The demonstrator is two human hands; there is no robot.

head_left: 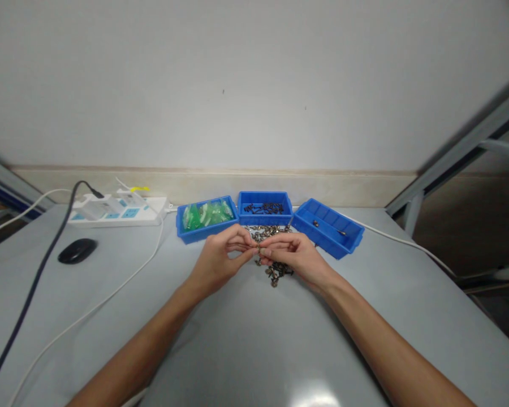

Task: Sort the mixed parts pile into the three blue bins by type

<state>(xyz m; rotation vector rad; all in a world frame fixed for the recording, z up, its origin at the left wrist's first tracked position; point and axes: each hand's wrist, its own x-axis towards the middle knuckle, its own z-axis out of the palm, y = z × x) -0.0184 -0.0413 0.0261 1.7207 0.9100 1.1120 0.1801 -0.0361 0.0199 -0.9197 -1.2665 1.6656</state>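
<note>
My left hand [218,257] and my right hand [299,255] meet at the middle of the table, fingertips pinched together. Between them is a small brownish metal fitting [258,249], mostly covered by the fingers, so its exact kind is hard to make out. Under and around the hands lies a loose pile of similar small metal fittings [275,272], some with round heads and short stems. Behind the pile, a blue bin [265,219] contains dark screws [271,208]. To its right, a tilted blue bin [318,240] has a couple of small metal pieces [316,224] inside.
Left of the middle bin, another blue bin [187,236] holds green-and-clear plastic packets [207,215]. A white power strip [123,215] with plugs and a black mouse [77,251] are farther left. Cables cross the grey table [246,350]; a wall rises behind.
</note>
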